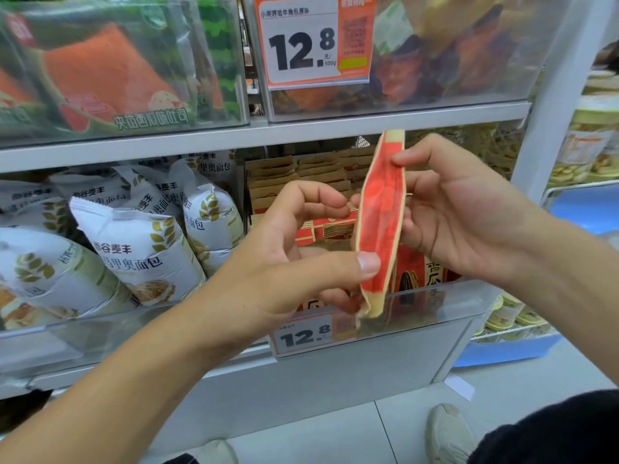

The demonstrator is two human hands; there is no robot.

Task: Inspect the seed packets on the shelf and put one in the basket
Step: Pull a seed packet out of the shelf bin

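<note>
A red and tan seed packet (380,226) stands upright, edge-on to me, between both hands in front of the lower shelf. My left hand (298,249) pinches its lower part, thumb on the red face, fingers curled behind. My right hand (459,209) holds its upper right edge, thumb near the top and fingers behind. More seed packets (321,175) are stacked in the clear shelf bin (435,316) behind it. No basket is in view.
White bread bags (134,242) fill the bin to the left. Upper shelf bins hold green-orange snack packs (110,72) and a 12.8 price tag (301,41). A second price tag (304,334) hangs on the lower bin. My shoes (449,430) stand on the floor below.
</note>
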